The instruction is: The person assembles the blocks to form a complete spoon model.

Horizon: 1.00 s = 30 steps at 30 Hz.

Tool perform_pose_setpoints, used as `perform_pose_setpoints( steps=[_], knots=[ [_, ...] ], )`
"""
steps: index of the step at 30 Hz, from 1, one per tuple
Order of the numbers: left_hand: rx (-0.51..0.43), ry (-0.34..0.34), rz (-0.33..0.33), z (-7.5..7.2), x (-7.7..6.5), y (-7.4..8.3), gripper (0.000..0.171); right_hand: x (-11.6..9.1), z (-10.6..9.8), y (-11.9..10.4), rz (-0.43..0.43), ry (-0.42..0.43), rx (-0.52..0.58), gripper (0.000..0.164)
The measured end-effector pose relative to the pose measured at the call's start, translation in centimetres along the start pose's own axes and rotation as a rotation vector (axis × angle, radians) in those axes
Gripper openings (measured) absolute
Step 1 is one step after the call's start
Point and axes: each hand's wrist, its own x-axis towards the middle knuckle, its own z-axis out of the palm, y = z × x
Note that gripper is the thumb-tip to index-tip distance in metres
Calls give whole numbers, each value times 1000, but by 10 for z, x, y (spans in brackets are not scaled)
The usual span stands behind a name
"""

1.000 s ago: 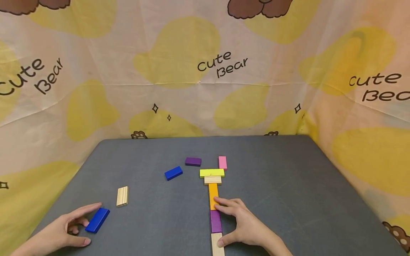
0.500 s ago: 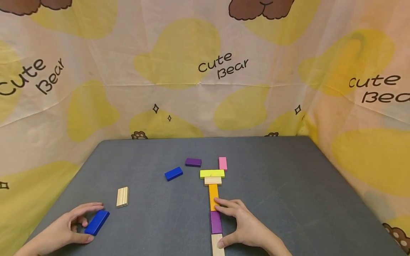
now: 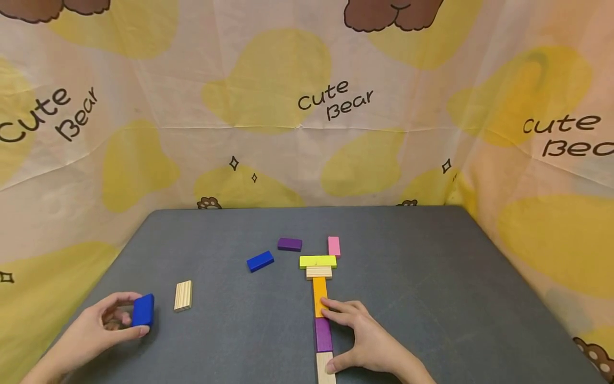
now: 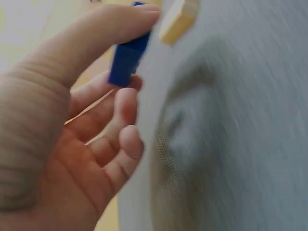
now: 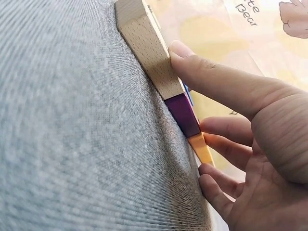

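My left hand (image 3: pixel 96 325) pinches a blue wooden block (image 3: pixel 143 310) between thumb and fingertips. In the left wrist view that blue block (image 4: pixel 130 57) is clear of the tabletop, with a shadow below. A row of blocks runs toward me: lime green (image 3: pixel 317 261), striped plain wood (image 3: pixel 318 272), orange (image 3: pixel 319 290), purple (image 3: pixel 323 335) and plain wood (image 3: pixel 325 376). My right hand (image 3: pixel 371 338) rests along it, thumb on the near plain block and fingertips on the orange one. From the right wrist, the plain block (image 5: pixel 149 53) and purple block (image 5: pixel 183 113) meet end to end.
A striped plain block (image 3: pixel 183 296) lies right of my left hand. Farther back are another blue block (image 3: pixel 260 261), a purple block (image 3: pixel 290 244) and a pink block (image 3: pixel 333 246) behind the lime one. Printed cloth (image 3: pixel 268 69) hangs behind the dark table (image 3: pixel 408 256).
My left hand has closed its thumb and fingers on the blue block, lifted it and turned it more upright. My right hand has stayed in place on the row.
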Motion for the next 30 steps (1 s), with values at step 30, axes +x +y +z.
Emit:
perform_pose_setpoints(
  steps=[30],
  knots=[
    [39, 5, 153, 168, 161, 141, 69, 1, 0, 2, 17, -17, -8, 92]
  ],
)
